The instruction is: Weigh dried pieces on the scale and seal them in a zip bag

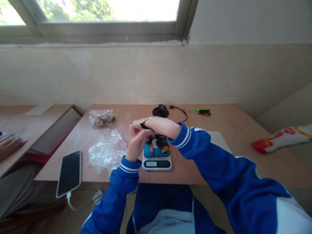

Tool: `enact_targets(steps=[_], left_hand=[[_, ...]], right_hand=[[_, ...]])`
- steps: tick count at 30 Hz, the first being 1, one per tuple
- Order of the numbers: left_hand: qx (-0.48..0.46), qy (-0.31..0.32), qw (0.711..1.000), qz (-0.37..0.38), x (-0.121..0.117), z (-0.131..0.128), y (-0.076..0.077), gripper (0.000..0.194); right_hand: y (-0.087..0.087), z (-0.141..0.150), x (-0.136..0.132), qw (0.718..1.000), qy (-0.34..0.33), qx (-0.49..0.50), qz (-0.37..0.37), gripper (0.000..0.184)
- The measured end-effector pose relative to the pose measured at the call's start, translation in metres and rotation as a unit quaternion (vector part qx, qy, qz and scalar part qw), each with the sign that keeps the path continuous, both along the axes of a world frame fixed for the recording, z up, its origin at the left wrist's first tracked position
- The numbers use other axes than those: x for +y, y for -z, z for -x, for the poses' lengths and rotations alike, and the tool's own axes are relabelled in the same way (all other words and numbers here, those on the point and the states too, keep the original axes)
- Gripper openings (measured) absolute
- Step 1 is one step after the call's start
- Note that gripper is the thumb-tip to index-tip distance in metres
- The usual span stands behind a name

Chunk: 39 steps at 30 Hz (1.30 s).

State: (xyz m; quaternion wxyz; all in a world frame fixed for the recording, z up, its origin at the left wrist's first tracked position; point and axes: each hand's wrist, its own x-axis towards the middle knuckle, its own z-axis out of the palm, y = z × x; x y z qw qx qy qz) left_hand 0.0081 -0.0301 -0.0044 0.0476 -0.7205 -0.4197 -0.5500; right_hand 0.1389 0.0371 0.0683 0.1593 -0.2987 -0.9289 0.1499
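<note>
A white digital kitchen scale (157,163) with a lit display sits near the front edge of the table. On its blue top (157,153) lie several brown, dried-looking pieces (165,149), a dark round piece (159,143) and a small white label (154,143). Over the scale's left side my left hand (136,140) is raised, thumb and fingers pinched together; whatever they hold is too small to make out. My right hand (158,125) reaches leftward across the scale's back, its fingertips hidden. Behind both hands shows a flat tan piece (141,121) with a dark edge.
Left on the table are a clear bag of brown pieces (102,118), crumpled plastic bags (107,149) and a charging phone (69,172). A black round device (160,111), a cable (181,110) and screwdrivers (203,112) lie behind. A red-and-white packet (280,139) is at right; another person's hand (11,146) far left.
</note>
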Motion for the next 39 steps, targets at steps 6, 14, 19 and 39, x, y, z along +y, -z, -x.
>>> enact_targets(steps=[6,14,19,39], left_hand=[[-0.018,-0.032,0.999,0.011,0.006,0.005,-0.002,0.012],[-0.065,-0.069,0.994,0.047,0.035,0.000,-0.016,0.016],[-0.056,-0.043,0.994,0.081,0.055,0.001,-0.020,0.028],[-0.118,-0.061,0.974,0.184,-0.009,0.019,0.005,0.025]], right_hand=[[-0.033,-0.029,-0.022,0.991,0.025,-0.046,-0.124,0.013],[0.014,-0.079,-0.052,0.949,0.120,0.260,0.132,0.012],[0.062,-0.074,-0.055,0.943,0.110,0.181,0.255,0.014],[0.107,-0.077,-0.075,0.978,0.160,0.131,0.018,0.020]])
